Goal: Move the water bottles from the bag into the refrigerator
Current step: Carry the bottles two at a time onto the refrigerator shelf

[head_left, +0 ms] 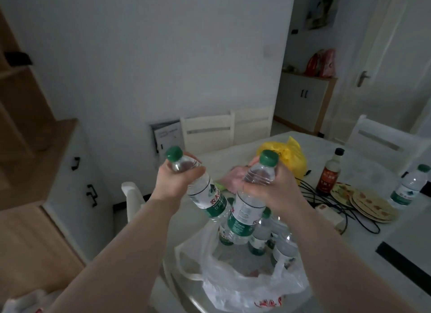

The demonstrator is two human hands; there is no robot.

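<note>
Left hand [173, 181] is clamped around the neck of a green-capped water bottle [205, 193]; bottle tilts, cap up-left, base down-right. Right hand [268, 186] is clamped on the shoulder of a second water bottle [245, 210], near upright, base hanging just above the bag. Both bottles are lifted clear of the desk [326, 254], over its near-left part, and their lower halves sit close together, possibly touching; can't tell.

White plastic bag [233, 280] lies open at the near edge of the desk, red print on its front. Remaining bottles [272, 238] stand upright in its far side, partly hidden behind the held pair; count unclear.

One more lone water bottle [410, 186] stands upright near the right edge of the desk. Beside it, toward the middle: a stack of patterned plates [363, 203], then a dark sauce bottle [328, 172] with a black cap. Black cables [326, 203] and a white power strip [328, 213] lie between the plates and the bag. A yellow plastic bag [291, 158] sits toward the far edge, behind the right hand.

White chairs [207, 133] stand along the far side of the desk. No refrigerator in view.
</note>
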